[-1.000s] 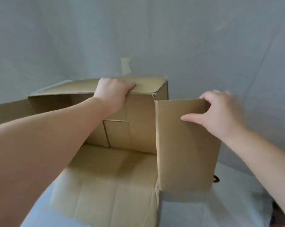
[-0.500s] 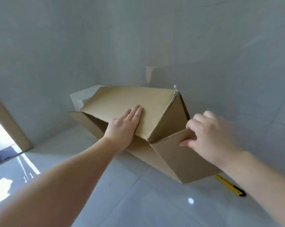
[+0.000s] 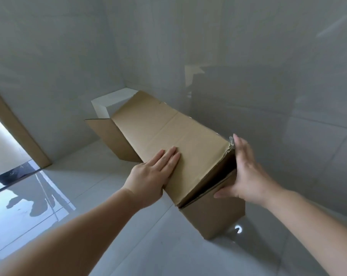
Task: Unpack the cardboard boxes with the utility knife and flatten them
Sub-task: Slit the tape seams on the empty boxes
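Cardboard box [image 3: 168, 136] now nearly collapsed flat, utility knife hidden.

Box [image 3: 164, 134] matt brown corrugated cardboard; floor [image 3: 128, 246] and wall [image 3: 268, 76] glossy grey tile.

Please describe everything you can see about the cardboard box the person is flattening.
The cardboard box is plain brown corrugated board, empty and nearly collapsed, its top panel slanting against the glossy grey wall. Creases cross that panel. One flap sticks out at the far left end, another hangs at the near end, touching the floor. A small gap remains between the layers there. The left hand presses flat on top; the right hand pushes the near end, where torn tape shows.
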A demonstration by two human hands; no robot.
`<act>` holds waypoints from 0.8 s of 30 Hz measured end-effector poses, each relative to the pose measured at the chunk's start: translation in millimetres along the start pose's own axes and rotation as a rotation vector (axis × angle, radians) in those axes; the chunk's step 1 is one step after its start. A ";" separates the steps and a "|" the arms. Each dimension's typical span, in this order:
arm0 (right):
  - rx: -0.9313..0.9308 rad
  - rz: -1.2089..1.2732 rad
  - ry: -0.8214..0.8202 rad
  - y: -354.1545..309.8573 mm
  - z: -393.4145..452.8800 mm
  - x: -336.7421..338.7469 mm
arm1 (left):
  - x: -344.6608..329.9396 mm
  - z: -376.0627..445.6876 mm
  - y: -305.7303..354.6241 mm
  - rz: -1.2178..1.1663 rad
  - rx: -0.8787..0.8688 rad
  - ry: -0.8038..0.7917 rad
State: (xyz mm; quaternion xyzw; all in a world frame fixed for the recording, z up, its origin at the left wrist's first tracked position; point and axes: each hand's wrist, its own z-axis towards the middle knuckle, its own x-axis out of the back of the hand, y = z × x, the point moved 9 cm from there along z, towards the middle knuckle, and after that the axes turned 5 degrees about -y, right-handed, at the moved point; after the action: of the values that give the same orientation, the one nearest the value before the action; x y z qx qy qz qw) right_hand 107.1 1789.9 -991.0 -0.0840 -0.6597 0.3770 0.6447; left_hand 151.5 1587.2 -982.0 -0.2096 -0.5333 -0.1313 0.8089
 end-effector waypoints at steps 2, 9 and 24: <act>0.074 -0.083 -0.022 -3.9 2.5 0.8 | 10.5 -8.9 -0.6 -0.058 -0.060 -0.003; 0.387 -0.204 -0.058 -33.1 -14.0 -15.2 | 70.5 -3.9 -103.3 -0.338 0.518 0.268; 0.192 -0.019 -0.215 -66.7 -6.4 -73.1 | 42.1 -2.3 -101.3 -0.195 0.444 -0.514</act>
State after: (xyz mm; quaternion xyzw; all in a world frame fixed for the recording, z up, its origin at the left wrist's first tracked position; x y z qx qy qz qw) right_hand 149.3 1702.0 -1008.9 0.0251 -0.6866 0.4391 0.5790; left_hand 125.9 1497.6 -923.9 -0.0030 -0.7524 -0.0315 0.6579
